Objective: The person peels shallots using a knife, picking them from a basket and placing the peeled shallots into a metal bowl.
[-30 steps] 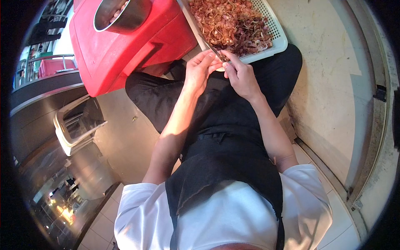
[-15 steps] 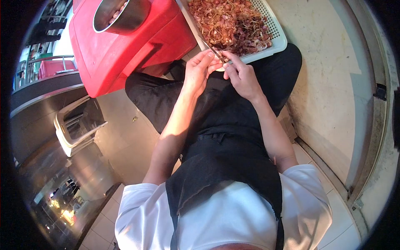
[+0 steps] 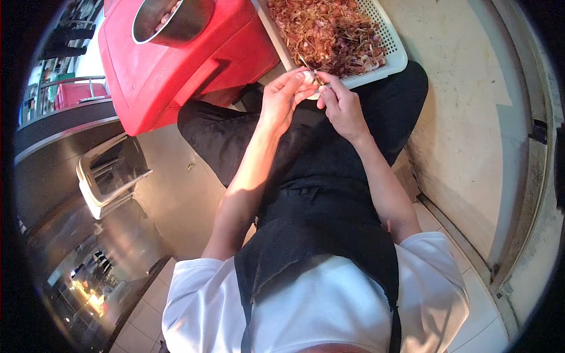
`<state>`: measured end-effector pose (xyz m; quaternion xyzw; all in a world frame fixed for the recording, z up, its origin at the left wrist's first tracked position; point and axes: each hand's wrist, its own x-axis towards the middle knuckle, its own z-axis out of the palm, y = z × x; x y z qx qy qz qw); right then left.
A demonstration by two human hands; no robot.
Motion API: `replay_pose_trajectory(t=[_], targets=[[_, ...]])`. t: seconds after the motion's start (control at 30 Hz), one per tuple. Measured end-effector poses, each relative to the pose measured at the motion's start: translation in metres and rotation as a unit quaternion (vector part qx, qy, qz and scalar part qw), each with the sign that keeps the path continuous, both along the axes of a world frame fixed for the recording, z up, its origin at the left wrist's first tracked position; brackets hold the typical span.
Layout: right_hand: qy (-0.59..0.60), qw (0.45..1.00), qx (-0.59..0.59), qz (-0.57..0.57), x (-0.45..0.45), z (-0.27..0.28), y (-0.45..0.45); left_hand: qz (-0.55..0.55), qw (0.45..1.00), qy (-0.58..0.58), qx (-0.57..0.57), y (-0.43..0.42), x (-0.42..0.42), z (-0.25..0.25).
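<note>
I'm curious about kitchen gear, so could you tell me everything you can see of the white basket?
The white basket looks like plastic, with rows of small holes in its right wall. Reddish peelings and some round bulbs are heaped inside. It sits at the top of the picture, far end cut off, beside the black trousers and just past the right hand; whether either touches it is unclear.

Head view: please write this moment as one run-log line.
left grip: holds pale piece; right grip: holds knife; basket: skins inside; pot: on red box
</note>
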<state>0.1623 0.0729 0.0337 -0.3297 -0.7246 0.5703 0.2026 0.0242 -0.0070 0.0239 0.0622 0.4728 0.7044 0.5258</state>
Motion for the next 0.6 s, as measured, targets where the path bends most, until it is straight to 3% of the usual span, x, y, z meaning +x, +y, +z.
replay_pose_trajectory(t=[0.6], targets=[[0.011,0.999,0.017,0.027,0.001,0.003,-0.001,0.0,1.0,-0.014,0.026,-0.003,-0.003,-0.011]])
